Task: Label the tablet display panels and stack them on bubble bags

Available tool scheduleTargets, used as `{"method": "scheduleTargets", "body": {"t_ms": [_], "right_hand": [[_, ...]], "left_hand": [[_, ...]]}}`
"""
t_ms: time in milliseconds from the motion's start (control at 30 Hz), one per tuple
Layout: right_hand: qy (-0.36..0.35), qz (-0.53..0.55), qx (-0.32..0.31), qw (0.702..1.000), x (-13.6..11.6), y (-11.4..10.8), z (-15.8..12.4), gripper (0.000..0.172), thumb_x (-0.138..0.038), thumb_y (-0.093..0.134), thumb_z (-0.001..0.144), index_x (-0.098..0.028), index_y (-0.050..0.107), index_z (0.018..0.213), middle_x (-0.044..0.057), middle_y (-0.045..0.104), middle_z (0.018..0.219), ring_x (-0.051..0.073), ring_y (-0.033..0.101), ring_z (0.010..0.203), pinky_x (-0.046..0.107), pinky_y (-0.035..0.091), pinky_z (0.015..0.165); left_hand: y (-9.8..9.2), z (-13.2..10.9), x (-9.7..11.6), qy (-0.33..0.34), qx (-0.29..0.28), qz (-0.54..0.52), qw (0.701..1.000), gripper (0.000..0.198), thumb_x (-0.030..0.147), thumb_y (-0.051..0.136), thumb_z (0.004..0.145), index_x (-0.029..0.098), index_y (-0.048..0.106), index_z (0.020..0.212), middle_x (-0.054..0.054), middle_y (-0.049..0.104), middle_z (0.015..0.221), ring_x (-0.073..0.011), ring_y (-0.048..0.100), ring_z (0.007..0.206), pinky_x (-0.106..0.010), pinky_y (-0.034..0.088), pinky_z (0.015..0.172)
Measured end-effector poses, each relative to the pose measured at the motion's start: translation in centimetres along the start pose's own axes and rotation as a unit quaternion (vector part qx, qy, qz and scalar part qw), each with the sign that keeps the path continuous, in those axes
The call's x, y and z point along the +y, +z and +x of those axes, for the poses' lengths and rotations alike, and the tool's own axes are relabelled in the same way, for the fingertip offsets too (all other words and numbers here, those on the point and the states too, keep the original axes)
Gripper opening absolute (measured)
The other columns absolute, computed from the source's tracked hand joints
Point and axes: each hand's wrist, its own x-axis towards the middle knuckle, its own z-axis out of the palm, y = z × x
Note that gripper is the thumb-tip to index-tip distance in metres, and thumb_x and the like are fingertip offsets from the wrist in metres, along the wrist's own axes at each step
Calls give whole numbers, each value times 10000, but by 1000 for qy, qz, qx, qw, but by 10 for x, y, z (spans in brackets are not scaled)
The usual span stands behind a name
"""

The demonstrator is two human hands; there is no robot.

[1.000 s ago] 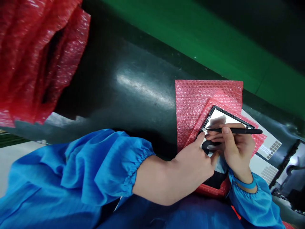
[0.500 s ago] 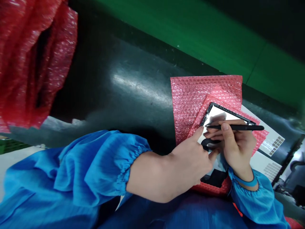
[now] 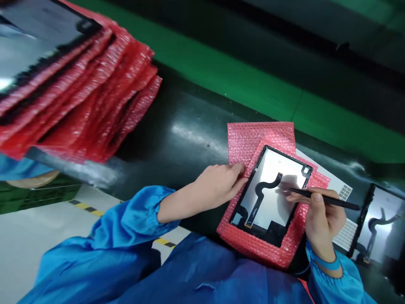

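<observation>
Bench [image 3: 196, 147], dark and glossy, carries everything. Stack of red bubble wrap [image 3: 91, 105], upper left, has a panel-like unit on top; wrap between layers probably prevents scratches. Bubble wrap pouch [image 3: 253, 243] lies under the framed panel [image 3: 272, 204], right of centre, presumably as cushioning; panel sits silver face up, which exposes its parts. Second panel [image 3: 387, 215] lies at far right. White sheet [image 3: 341, 185] with a grid of small squares juts from beneath the pouch.

Left hand [image 3: 218, 183]: at panel's left edge, over the pouch, perhaps steadying it; thumb and forefinger slightly parted, cannot tell whether they pinch the wrap. Right hand [image 3: 325, 215]: fingers closed pen-fashion around a slim black tool [image 3: 338, 202], likely for fine control; tip above silver face, contact unclear. Black ribbon [image 3: 260, 194] curves across panel; tiny pale print on it, illegible. No brand readable.
</observation>
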Motion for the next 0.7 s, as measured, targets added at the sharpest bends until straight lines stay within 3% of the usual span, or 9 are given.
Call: {"method": "scheduleTargets", "body": {"t_ms": [133,233,333,433,533,600,700], "right_hand": [[0,37,9,999,25,-10,-6,130,-339,705,1040,-210,707,1035,40,850,884,232,829,665,384,714,647],[-7,81,24,996,43,-9,-5,144,-351,693,1048,-208,691,1032,39,850,866,237,837,691,390,718,691],[-7,109,13,994,55,-15,-1,133,-335,676,1056,-205,704,1048,46,847,843,250,842,710,397,722,696],[-80,144,33,986,67,-31,6,91,-253,641,1053,-240,731,1063,19,838,856,290,838,701,496,734,650],[-201,160,129,958,86,-50,18,143,-187,677,987,-282,779,1020,-10,791,839,339,815,701,629,725,617],[-207,154,165,952,101,-61,30,69,-270,741,945,-256,789,993,15,773,815,355,803,706,651,714,634],[-173,143,141,964,121,-69,50,250,-478,787,892,-234,761,938,58,770,744,354,763,586,615,675,538]], "left_hand": [[15,6,-7,30,23,-153,988,209,258,447,1031,186,594,900,-17,658,779,-155,622,684,-294,463,682],[30,9,2,46,75,-289,953,209,318,429,1052,214,485,878,22,579,767,-128,548,688,-272,451,671],[48,11,20,38,91,-441,892,181,372,514,1051,215,458,1124,1,662,905,-134,618,742,-273,516,683],[51,18,29,40,82,-490,867,449,234,577,999,183,410,1412,-109,751,1139,-185,732,890,-334,597,780],[12,22,11,25,134,-459,878,481,172,589,959,137,541,1436,-142,776,1185,-220,755,1005,-363,612,867],[-38,13,-18,-7,190,-440,878,517,181,638,919,132,611,1433,-127,792,1169,-213,755,963,-336,607,838],[-130,-18,-75,-85,291,-410,860,540,146,729,799,146,737,1339,-98,804,1183,-207,733,973,-282,579,840]]}}
